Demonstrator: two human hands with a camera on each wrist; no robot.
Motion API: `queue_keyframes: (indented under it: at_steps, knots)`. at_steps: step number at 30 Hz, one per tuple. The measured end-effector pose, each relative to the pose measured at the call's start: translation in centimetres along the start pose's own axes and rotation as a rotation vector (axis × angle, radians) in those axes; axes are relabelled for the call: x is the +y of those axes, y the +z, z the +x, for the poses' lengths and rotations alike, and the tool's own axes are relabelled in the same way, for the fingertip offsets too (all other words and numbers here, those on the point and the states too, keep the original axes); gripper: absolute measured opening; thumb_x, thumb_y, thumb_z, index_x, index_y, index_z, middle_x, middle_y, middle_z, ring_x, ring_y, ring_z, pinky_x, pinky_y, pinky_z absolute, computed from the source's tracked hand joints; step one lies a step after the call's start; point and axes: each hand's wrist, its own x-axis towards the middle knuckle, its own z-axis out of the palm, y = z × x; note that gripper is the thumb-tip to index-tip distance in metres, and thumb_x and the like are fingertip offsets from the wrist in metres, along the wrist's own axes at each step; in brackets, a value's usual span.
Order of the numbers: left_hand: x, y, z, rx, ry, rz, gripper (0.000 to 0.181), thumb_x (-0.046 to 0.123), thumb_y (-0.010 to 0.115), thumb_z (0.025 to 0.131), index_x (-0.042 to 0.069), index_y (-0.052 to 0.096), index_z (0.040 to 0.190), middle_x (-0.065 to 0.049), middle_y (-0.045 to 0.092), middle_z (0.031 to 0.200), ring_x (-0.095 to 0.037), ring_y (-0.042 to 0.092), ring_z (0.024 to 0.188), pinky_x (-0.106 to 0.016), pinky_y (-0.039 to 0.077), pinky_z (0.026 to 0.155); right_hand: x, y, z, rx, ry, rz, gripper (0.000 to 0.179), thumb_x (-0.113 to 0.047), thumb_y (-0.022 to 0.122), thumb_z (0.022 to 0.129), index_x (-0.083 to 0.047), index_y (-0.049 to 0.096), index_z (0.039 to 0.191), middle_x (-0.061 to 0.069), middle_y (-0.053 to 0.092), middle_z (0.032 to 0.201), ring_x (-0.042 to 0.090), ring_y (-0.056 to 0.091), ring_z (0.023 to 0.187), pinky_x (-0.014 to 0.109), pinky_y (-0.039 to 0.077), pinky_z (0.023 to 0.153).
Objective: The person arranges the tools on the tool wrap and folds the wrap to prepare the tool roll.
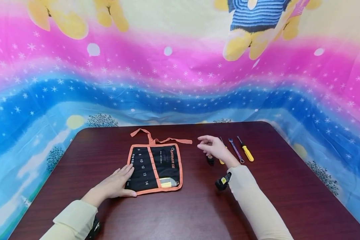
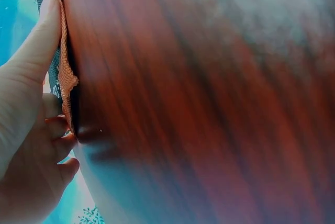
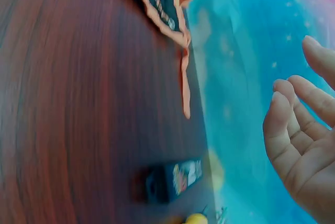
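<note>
A black tool pouch (image 1: pixel 141 166) with orange trim and printed size numbers lies spread flat on the table. My left hand (image 1: pixel 118 181) rests on its left edge, fingers straight and thumb along the near border. A grey and yellow utility knife (image 1: pixel 169 182) sits in the pouch's near right corner. To the right of the pouch, my right hand (image 1: pixel 214 148) is raised with loosely bent fingers, and the right wrist view shows nothing in it. Partly hidden beneath it are a black block-shaped item (image 3: pixel 180 179) with printed marks and a yellow-handled tool (image 1: pixel 222 162).
A combination wrench (image 1: pixel 236 150) and a yellow-and-black screwdriver (image 1: pixel 247 152) lie right of my right hand. Orange tie straps (image 1: pixel 174 140) trail from the pouch's far edge. The dark wooden table (image 1: pixel 180 213) meets a patterned cloth backdrop (image 1: pixel 180 83) behind.
</note>
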Motion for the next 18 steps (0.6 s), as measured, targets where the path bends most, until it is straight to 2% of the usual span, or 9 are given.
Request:
queue_keyframes:
  at_steps: [7,13,18]
  knots:
    - [0.1,0.0,0.0,-0.003,-0.002,-0.003,0.105,0.064,0.064,0.07,-0.009,0.033,0.138,-0.027,0.025,0.144,-0.041,0.021,0.132,-0.055,0.019,0.104,1.6,-0.9,-0.3,0.03,0.055,-0.038,0.042,-0.016,0.061,0.09,0.004,0.051,0.126,0.015,0.057,0.097,0.046,0.053,0.077,0.05,0.05,0.069]
    - [0.2,-0.1,0.0,-0.005,-0.006,-0.012,0.104,0.063,0.065,0.07,-0.009,0.032,0.138,-0.027,0.025,0.143,-0.041,0.021,0.132,-0.055,0.019,0.104,3.0,-1.0,-0.2,0.093,0.111,-0.134,0.042,-0.015,0.063,0.089,0.003,0.051,0.125,0.016,0.056,0.099,0.035,0.06,0.075,0.038,0.053,0.062]
    - [0.2,-0.2,-0.1,-0.005,-0.004,-0.016,0.104,0.062,0.066,0.07,-0.01,0.032,0.138,-0.027,0.025,0.143,-0.041,0.021,0.132,-0.055,0.019,0.104,3.9,-0.6,-0.2,0.11,0.177,-0.184,0.044,-0.016,0.064,0.088,0.002,0.05,0.127,0.019,0.053,0.107,0.027,0.061,0.073,0.032,0.053,0.058]
